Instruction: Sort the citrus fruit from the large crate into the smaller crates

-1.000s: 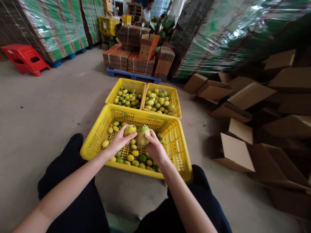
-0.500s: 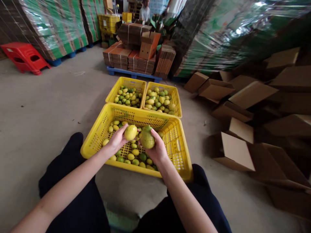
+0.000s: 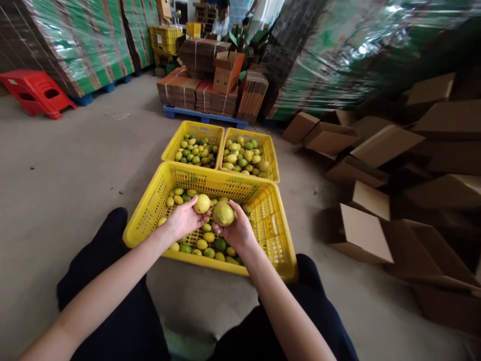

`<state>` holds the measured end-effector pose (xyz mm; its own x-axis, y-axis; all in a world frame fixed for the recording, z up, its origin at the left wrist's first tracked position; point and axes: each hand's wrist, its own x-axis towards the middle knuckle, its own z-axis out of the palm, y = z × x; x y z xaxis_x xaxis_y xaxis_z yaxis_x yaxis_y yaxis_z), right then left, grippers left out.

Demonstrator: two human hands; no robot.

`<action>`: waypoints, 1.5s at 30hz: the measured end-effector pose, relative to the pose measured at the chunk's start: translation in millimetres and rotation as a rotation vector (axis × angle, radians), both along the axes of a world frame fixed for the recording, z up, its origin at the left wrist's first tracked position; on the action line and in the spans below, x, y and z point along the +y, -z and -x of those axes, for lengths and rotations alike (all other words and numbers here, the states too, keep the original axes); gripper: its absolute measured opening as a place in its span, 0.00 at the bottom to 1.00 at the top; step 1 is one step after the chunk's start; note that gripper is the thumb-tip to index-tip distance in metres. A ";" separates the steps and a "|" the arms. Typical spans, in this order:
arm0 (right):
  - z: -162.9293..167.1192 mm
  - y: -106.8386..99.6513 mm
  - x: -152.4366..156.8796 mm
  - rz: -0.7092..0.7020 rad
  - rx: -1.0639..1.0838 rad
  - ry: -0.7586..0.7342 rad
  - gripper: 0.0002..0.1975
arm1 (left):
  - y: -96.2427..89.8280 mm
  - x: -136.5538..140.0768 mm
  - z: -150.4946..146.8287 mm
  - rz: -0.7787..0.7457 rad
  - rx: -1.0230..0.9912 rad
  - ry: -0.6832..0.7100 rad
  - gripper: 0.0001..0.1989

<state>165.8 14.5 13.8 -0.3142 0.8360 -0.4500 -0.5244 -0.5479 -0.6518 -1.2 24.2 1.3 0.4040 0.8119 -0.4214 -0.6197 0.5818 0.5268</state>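
Note:
Above the large yellow crate point(image 3: 145, 210), my left hand point(image 3: 185, 219) is closed on a yellow lemon point(image 3: 202, 203), thumb along its left side. Close beside it, my right hand point(image 3: 238, 230) grips a bigger green-yellow lemon point(image 3: 223, 214) whose rounded end faces up toward me. The two fruits are a small distance apart. Below the hands, loose lemons point(image 3: 209, 237), yellow and green, lie on the crate's slotted floor; my hands hide some of them.
Behind stand two smaller yellow crates, one left point(image 3: 168, 143) and one right point(image 3: 276, 165), holding lemons. Open cardboard boxes point(image 3: 366, 233) pile up at right. A red stool point(image 3: 37, 93) is at left. Flattened cartons point(image 3: 184, 93) sit on a blue pallet point(image 3: 205, 118), with a person point(image 3: 221, 24) beyond.
Both lemons have been turned in my fingers; the right one now shows its end instead of its side. My hands stay over the crate, and the view has shifted slightly.

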 end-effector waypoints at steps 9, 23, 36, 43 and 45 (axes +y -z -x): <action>-2.3 -0.8 -4.3 -0.107 -0.161 0.003 0.24 | 10.7 -3.0 -8.2 -0.366 0.332 -0.244 0.29; 11.5 23.2 -12.5 -0.240 -0.183 -0.115 0.29 | 24.3 -46.7 -32.9 -0.799 0.832 -0.007 0.32; -9.4 6.0 -30.1 -0.401 -0.126 -0.057 0.34 | 23.3 -23.2 -24.1 -0.785 0.808 0.130 0.41; -29.9 4.2 -32.3 -0.310 -0.528 0.123 0.20 | 12.5 -22.0 -19.9 -0.664 0.714 -0.014 0.41; -33.0 10.6 -31.1 -0.245 -0.586 0.122 0.21 | 8.0 -21.3 -17.8 -0.620 0.609 -0.033 0.40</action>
<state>198.8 -16.6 3.2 0.0296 0.9505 -0.3092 -0.0927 -0.3054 -0.9477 16.5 2.8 -6.7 0.2239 0.9740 -0.0347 -0.1383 0.0669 0.9881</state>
